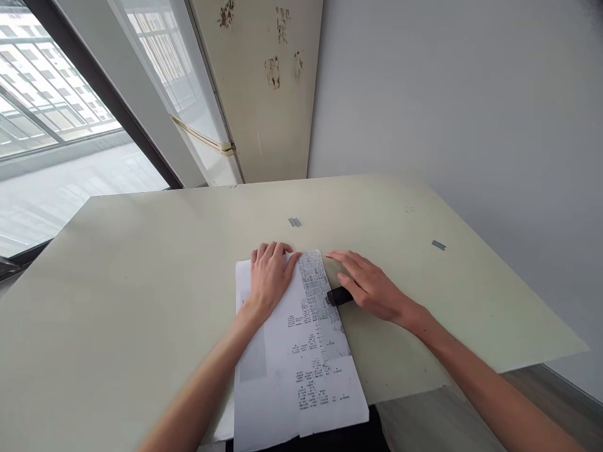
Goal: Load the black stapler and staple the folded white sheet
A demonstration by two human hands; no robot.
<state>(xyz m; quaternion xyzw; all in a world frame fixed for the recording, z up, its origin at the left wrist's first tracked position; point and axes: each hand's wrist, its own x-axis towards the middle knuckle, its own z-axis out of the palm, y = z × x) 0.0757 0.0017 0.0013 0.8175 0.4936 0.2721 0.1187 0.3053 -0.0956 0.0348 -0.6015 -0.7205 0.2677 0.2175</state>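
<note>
A stack of printed white paper sheets [282,376] lies at the table's near edge, its lower end hanging over. My left hand [271,276] rests flat on the upper part of the paper, thumb spread to the right and fingertips near the top edge. At the right edge of the sheets is a small black stapler [340,295], its front end over the paper. My right hand [370,289] is over the stapler's back end, which it hides. Its index finger and thumb are stretched out and apart.
Small grey staple strips [294,221] lie beyond the paper, and another grey strip [438,245] is farther right on the pale table [141,301]. A grey wall [447,94] borders the right side. Behind stand a stained cabinet panel [264,125] and a window [51,88].
</note>
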